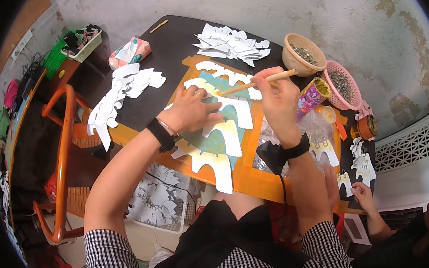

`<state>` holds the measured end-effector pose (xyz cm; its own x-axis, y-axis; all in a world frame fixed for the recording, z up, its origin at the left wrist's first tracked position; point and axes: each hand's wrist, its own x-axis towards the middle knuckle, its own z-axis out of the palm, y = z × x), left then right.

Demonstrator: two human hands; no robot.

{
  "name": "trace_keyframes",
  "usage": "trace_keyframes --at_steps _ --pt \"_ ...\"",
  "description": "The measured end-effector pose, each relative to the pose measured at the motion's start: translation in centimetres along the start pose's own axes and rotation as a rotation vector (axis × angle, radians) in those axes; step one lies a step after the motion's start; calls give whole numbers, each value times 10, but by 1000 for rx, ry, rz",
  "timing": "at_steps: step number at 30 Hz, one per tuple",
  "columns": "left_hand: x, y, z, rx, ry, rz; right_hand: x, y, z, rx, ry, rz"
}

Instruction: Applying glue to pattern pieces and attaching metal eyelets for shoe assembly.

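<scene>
My right hand (277,96) is closed around a thin wooden-handled brush (251,85). The brush tip touches a curved white cut-out piece (240,109) with yellowish smears. With fingers spread, my left hand (192,108) lies on this piece and the ones around it. Similar scalloped pieces lie nearby: one beyond (230,75), one nearer (227,135) and one at the near edge (212,164). They rest on a blue-green stained sheet (200,139) over an orange-covered area (256,181) of the table. What is under my left palm is hidden.
White cut-outs are piled at the back (230,44) and left (130,85), near a tissue pack (130,52). A beige bowl (292,60) and pink basket (355,95) hold metal bits. A purple can (310,99) stands right. Another person's hand (364,197) touches a piece.
</scene>
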<state>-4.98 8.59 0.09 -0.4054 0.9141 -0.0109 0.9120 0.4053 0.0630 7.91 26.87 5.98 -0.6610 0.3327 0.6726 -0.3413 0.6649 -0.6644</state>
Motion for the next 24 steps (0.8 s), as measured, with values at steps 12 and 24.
trace_keyframes --at_steps 12,24 --pt "-1 2 -4 38 -56 10 -13 -9 2 -2 -13 -44" --pt "2 3 -10 15 -102 5 -16 -4 -5 -4 -10 -58"
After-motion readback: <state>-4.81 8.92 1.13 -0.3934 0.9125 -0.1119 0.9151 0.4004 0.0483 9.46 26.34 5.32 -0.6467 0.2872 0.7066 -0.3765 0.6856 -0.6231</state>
